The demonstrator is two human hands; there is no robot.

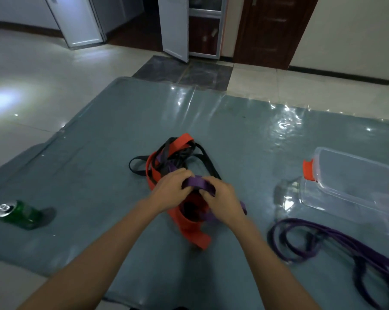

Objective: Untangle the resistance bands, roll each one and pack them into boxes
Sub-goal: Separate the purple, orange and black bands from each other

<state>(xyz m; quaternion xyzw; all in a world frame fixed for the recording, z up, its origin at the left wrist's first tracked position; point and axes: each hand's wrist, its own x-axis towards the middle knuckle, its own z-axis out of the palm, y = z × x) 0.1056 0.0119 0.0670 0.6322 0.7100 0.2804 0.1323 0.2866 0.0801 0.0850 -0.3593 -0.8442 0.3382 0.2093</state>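
Purple band (199,185), held at the frame's centre, is pinched in the curled fingers of your left hand (170,193) and your right hand (222,204), just above the tangle (180,144) of red, black and purple bands on your grey mat (99,153). At lower right a second purple band (336,233) lies loose, near the clear box (336,191) at the right edge; a green can (21,214) lies at far left.

Purple band (199,185), red band (184,222), black band (140,167), green can (21,212), clear box (354,186) with orange clips, grey-blue mat (99,153).

Grey-blue mat (99,164), tangled bands (178,144), purple band (377,256), clear box (354,177), green can (21,214)
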